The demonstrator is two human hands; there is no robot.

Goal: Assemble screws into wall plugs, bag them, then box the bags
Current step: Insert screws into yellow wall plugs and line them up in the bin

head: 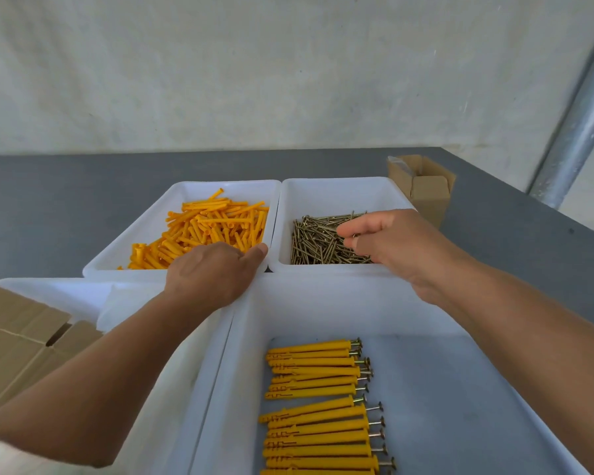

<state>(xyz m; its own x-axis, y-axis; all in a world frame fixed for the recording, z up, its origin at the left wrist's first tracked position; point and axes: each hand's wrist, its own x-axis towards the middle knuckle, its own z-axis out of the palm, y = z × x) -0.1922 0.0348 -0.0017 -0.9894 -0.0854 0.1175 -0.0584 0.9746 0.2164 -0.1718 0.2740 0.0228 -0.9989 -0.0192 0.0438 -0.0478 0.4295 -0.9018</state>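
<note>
A white tray (186, 187) at the back left holds loose orange wall plugs (216, 219). My left hand (211, 272) reaches down into its near end; the fingers are hidden behind the back of the hand. Right of it, a second white tray (340, 182) holds brass screws (314, 243). My right hand (388, 243) hovers over that pile, thumb and curled fingertips pinching what looks like a screw. In the near tray (460, 389), several assembled plugs with screws (318, 389) lie in rows.
A small open cardboard box (426, 192) stands behind the screw tray. Flat cardboard boxes (18, 337) lie at the near left, beside a white tray (48, 289) with clear plastic (131, 303) in it. A metal pole (580, 132) rises at the right past the grey table's edge.
</note>
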